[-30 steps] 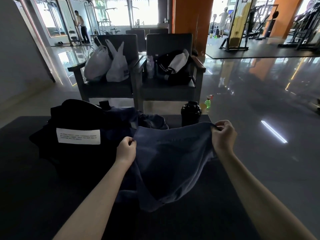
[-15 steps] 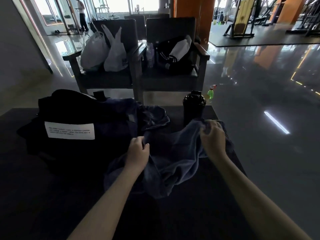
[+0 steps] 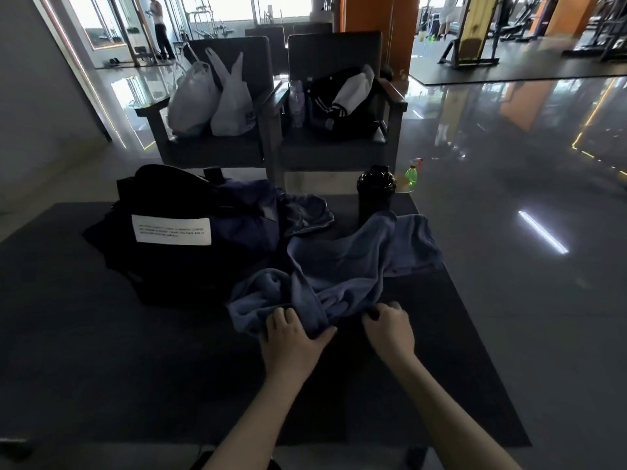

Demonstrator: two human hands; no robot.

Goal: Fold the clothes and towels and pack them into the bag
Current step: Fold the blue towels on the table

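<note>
Both hands point(image 3: 342, 334) on the blue towel point(image 3: 342, 266) — table point(image 3: 101, 334), near edge.

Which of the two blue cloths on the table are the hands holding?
The larger crumpled blue towel nearest the person: the left hand and right hand grip its near edge. The shinier blue garment lies untouched beside the black bag.

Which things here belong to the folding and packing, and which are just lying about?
Job: towel, gripped by left hand and right hand; bag; garment beside it.
Lying about: shaker, green bottle, plastic bags, jacket.
</note>
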